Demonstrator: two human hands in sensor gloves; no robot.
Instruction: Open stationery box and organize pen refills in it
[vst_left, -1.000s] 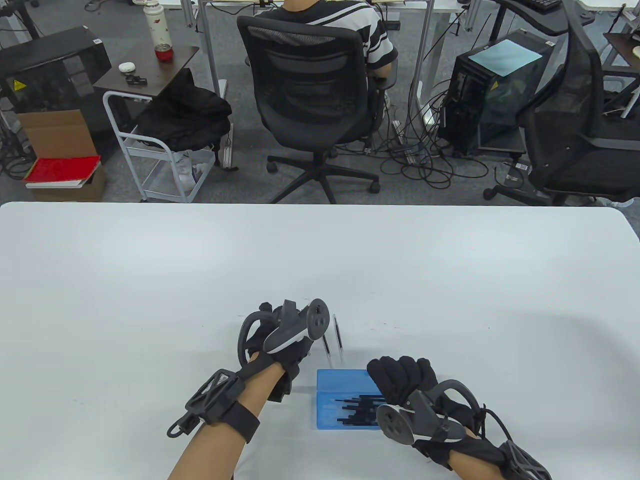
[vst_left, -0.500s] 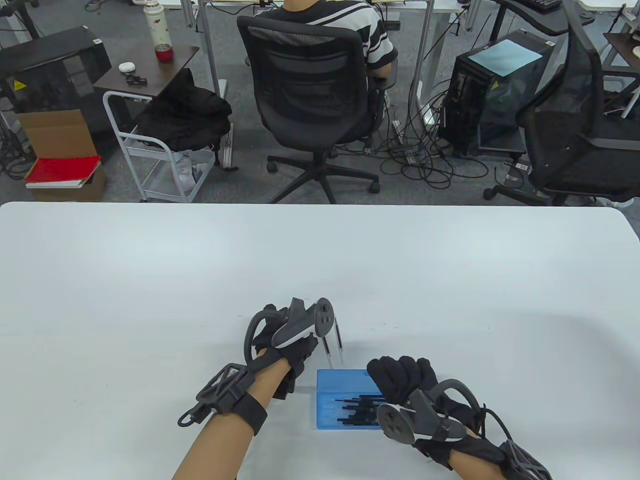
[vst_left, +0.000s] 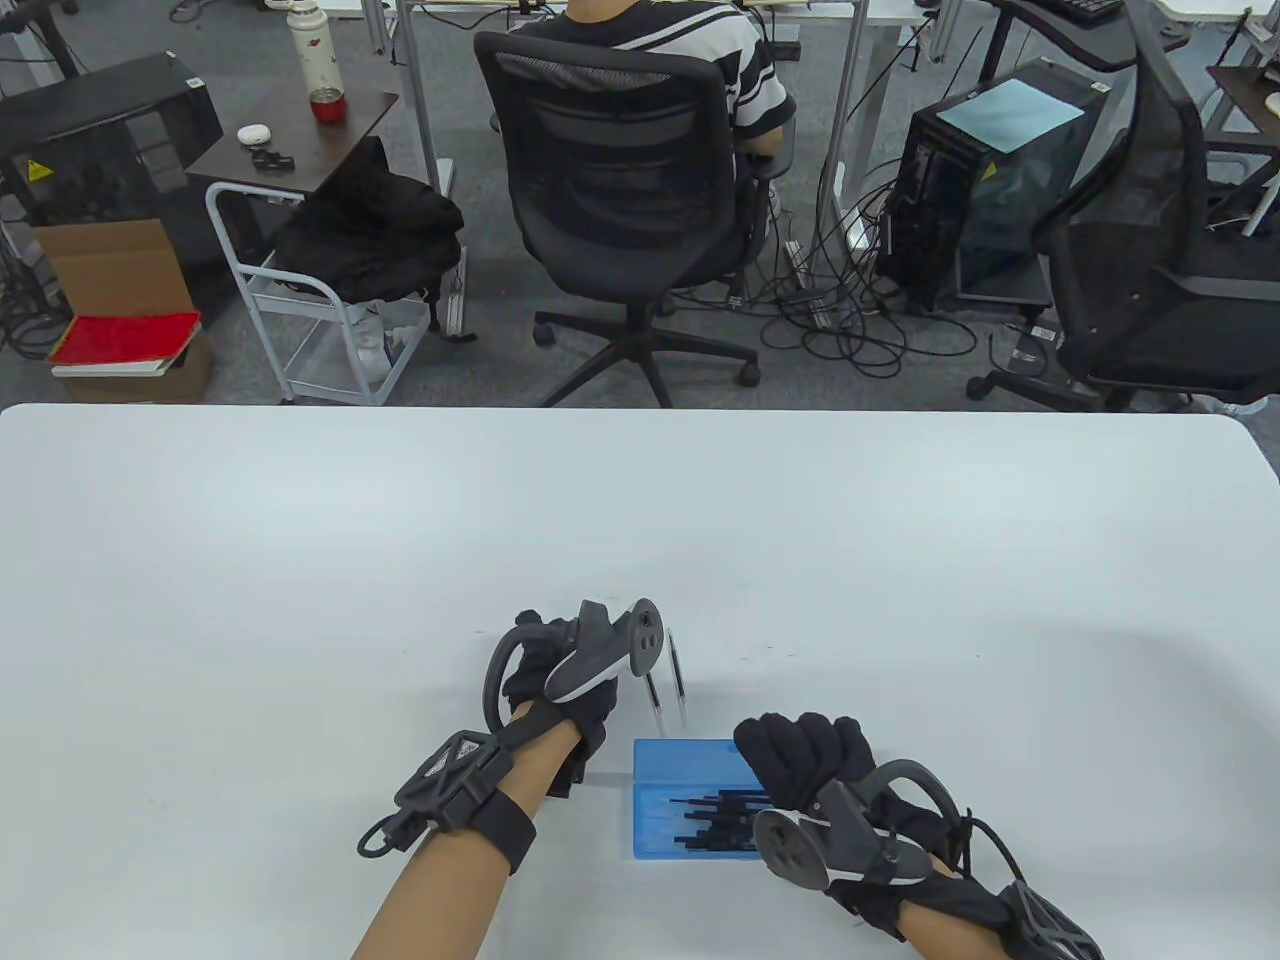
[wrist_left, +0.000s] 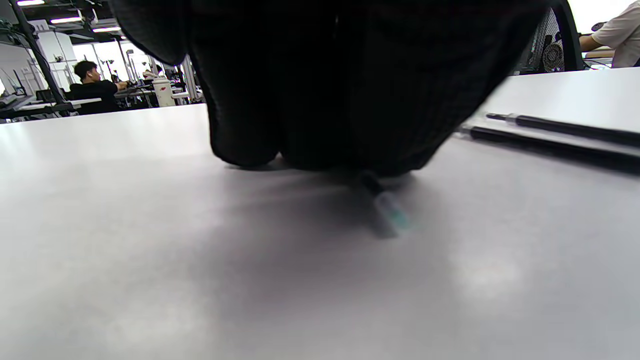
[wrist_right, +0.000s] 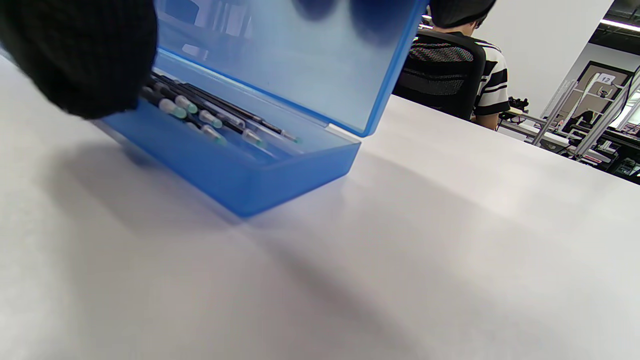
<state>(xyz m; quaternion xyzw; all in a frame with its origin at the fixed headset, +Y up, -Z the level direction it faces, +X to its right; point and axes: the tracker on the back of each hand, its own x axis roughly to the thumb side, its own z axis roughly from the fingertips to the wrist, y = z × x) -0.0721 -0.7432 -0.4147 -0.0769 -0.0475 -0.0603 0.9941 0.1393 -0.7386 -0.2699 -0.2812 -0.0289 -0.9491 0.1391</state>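
Observation:
The blue stationery box (vst_left: 648, 815) lies open near the table's front edge, with several black pen refills (vst_left: 715, 818) inside. My right hand (vst_left: 800, 755) grips its raised lid (wrist_right: 300, 50); the right wrist view shows the glove (wrist_right: 75, 60) at the box's corner and teal-tipped refills (wrist_right: 210, 120) inside. My left hand (vst_left: 540, 668) is to the left of and beyond the box, fingers curled down onto the table. In the left wrist view those fingertips (wrist_left: 320, 150) close over one refill (wrist_left: 387, 212), whose clear tip pokes out. Two loose refills (vst_left: 678, 675) lie just right of that hand.
The two loose refills (wrist_left: 560, 129) lie side by side on the white table (vst_left: 300, 560), between my left hand and the box. A person sits in an office chair (vst_left: 620, 190) beyond the far edge.
My left hand and forearm have shifted slightly to the right and settled over the refill. The right hand and the box have not moved.

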